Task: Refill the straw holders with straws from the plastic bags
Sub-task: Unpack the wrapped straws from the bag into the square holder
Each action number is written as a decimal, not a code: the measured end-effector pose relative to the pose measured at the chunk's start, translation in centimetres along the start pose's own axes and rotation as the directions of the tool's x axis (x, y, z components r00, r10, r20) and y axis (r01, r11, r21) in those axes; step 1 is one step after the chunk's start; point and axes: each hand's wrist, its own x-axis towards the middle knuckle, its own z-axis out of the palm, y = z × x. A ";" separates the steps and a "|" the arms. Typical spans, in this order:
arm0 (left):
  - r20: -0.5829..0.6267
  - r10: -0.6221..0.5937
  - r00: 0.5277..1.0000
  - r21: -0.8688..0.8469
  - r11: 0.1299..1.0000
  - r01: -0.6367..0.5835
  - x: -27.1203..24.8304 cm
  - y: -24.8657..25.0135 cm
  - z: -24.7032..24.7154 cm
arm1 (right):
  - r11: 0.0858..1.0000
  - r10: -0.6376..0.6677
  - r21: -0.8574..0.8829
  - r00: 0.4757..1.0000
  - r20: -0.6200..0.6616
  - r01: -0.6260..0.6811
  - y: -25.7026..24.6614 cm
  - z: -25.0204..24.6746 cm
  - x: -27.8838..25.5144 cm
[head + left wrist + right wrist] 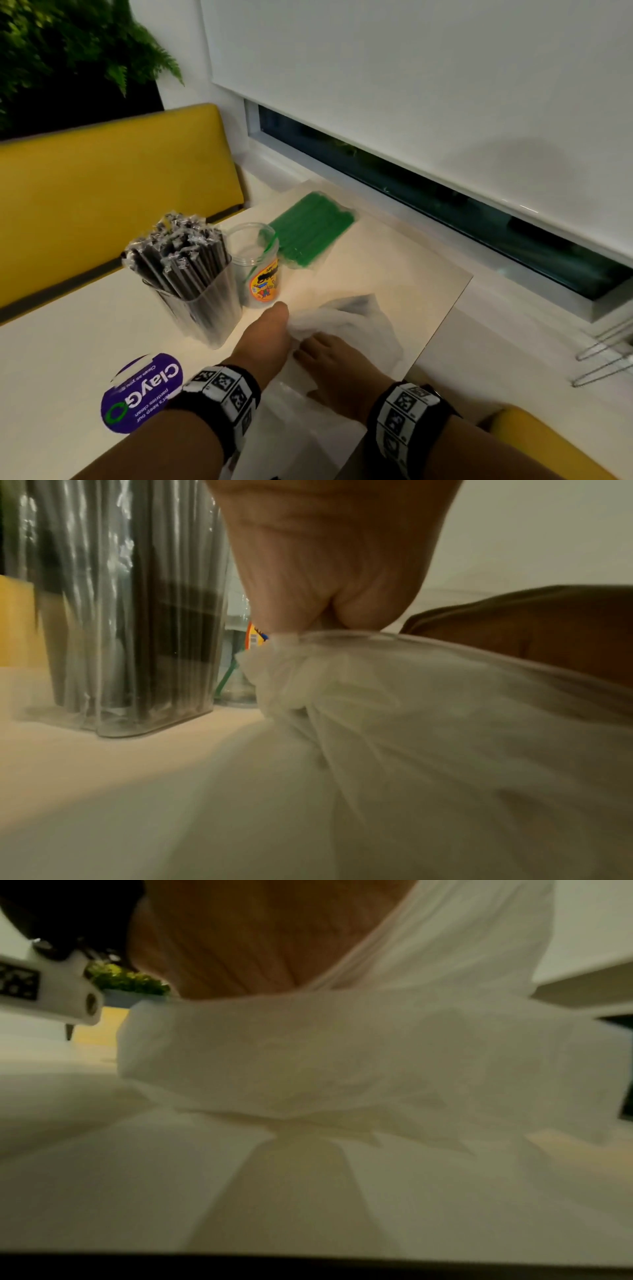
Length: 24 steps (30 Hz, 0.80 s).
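Two straw holders on the white table. Holder one: clear squarish holder, standing upright, packed full with black straws in individual clear wrappers, tops fanning out above the rim. Holder two: clear round jar with an orange printed label, just beside and right of the first; it contains one green straw, leaning. Beyond the jar, a clear bag of green straws lies flat on the table, near the far edge.

Nearest the person: one crumpled translucent white plastic bag, lying on the table; contents cannot be made out. Left hand grips a gathered bunch of this bag, thumb and fingers closed round the plastic, as the left wrist view shows. Right hand lies on the bag with fingers bent down into it; the right wrist view is blurred and filled with plastic, so I cannot tell whether it grips. Both wrists wear black bands with printed markers.

Surface: one purple round "ClayGo" sticker on the tabletop, left of the left forearm.

Room: yellow bench backrest behind the table, fern foliage above it, white roller blind lowered over a window, sill at right with bent wire items.

Count: holders 2; bags 2; hands 2; sticker 1.
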 end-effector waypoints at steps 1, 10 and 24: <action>-0.026 -0.021 0.999 -0.060 0.998 0.020 0.2 0.0 0.1 | 1.000 -0.028 -0.010 1.000 0.003 0.028 -0.1 -0.1 0.0; 0.063 -0.101 0.993 -0.014 0.995 0.103 2.0 -1.1 -1.4 | 0.995 0.080 0.065 0.996 -0.039 -0.077 -1.1 0.0 2.2; -0.069 0.134 0.989 0.034 0.991 -0.132 1.7 0.2 -1.2 | 0.897 0.427 0.085 0.900 0.089 -0.434 1.4 -0.7 1.3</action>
